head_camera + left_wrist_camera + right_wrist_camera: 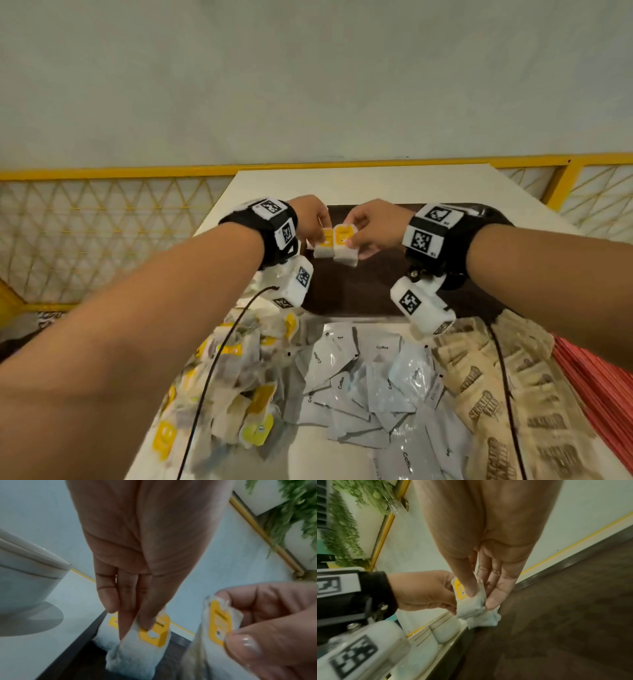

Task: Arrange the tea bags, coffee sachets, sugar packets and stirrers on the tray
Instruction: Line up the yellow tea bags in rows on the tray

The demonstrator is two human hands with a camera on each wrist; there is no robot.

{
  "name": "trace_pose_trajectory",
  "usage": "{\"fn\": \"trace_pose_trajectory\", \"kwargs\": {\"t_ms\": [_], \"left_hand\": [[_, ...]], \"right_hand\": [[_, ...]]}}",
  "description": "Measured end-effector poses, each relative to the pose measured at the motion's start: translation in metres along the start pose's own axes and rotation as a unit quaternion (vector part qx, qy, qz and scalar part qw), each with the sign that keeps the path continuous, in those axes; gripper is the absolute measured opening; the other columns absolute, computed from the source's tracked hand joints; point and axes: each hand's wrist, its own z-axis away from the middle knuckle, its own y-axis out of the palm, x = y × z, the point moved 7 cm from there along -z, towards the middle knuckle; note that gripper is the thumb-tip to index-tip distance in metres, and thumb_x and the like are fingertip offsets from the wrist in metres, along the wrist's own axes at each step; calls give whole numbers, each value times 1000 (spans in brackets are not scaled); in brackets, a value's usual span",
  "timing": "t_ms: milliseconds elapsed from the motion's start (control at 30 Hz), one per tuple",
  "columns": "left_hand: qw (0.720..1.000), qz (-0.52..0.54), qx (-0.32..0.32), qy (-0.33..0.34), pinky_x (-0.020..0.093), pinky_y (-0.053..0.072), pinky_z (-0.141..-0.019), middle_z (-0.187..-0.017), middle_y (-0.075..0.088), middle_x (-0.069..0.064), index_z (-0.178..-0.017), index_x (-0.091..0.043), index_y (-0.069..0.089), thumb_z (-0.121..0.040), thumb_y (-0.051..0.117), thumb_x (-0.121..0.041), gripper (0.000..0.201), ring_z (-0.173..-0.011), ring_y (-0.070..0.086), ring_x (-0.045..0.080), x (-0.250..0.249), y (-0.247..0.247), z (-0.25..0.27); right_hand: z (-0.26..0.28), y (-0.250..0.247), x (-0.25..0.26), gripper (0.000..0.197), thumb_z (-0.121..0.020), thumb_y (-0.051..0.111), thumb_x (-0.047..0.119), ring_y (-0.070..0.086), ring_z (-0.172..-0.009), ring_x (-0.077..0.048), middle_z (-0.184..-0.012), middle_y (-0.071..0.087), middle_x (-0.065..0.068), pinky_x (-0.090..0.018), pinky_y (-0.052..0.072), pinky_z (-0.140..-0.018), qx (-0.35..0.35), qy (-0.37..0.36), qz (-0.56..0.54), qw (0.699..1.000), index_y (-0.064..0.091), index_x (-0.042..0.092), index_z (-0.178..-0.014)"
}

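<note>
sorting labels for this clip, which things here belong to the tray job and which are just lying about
Part of the job:
tray
tea bags pinched in left hand and right hand
tea bag pile
coffee sachets
sugar packets

Just lying about:
white ceramic bowl
green plant
yellow railing

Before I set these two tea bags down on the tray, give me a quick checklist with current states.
1. Left hand pinches its tea bag: ok.
2. Right hand pinches its tea bag: ok.
3. Both bags over the tray, not the table: ok.
4. Bare tray under the hands: ok in the head view.
5. Bags apart from each other: cannot tell, they look side by side and maybe touching.
6. Another tea bag lying behind the left one: its exact place cannot tell.
</note>
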Motion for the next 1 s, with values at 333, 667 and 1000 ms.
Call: {"fn": "trace_pose_trajectory", "kwargs": {"t_ms": [333, 667, 1000], "left_hand": [[999, 16, -12, -30, 33, 57, -76, -94, 66, 10, -87, -15, 66, -84, 65, -2, 13, -80, 65, 22, 29, 0, -27], [996, 65, 61, -23, 20, 56, -63, -85, 66, 7, -99, -6, 67, -82, 65, 6, 21, -76, 65, 18, 37, 12, -9], [996, 48, 63, -36, 19, 51, -56, -75, 64, 5, -82, -9, 60, -87, 64, -6, 6, -65, 63, 10, 39, 20, -16]], "right_hand": [[-40, 38, -1, 18, -83, 64, -6, 65, -71, -25, -88, 59, -13, -40, 59, -77, 59, -5, 1, 998, 60, 10, -91], [-41, 37, -3, 16, -88, 59, -2, 64, -67, -24, -81, 58, -11, -36, 59, -65, 22, -23, -21, 999, 56, 11, -80], [-41, 12, -3, 5, -87, 65, 11, 60, -81, -16, -97, 60, -9, -33, 60, -70, -21, -35, 46, 998, 62, 13, -90]]}}
